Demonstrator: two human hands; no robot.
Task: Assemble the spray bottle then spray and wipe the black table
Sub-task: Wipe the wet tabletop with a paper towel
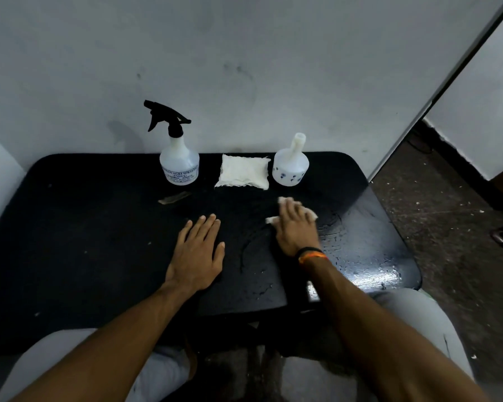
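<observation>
The spray bottle [179, 158], white with a black trigger head screwed on, stands upright at the back of the black table [84, 227]. My right hand [295, 227] lies flat with straight fingers on a white wipe [272, 219], pressing it to the wet right half of the table. Only the wipe's edges show around my fingers. My left hand [198, 253] rests flat and open on the table's middle, holding nothing.
A folded white cloth [243, 171] lies at the back, between the spray bottle and a capless white bottle [291, 163]. A small dark strip [174, 197] lies in front of the spray bottle. The wall stands right behind the table; bare floor lies to the right.
</observation>
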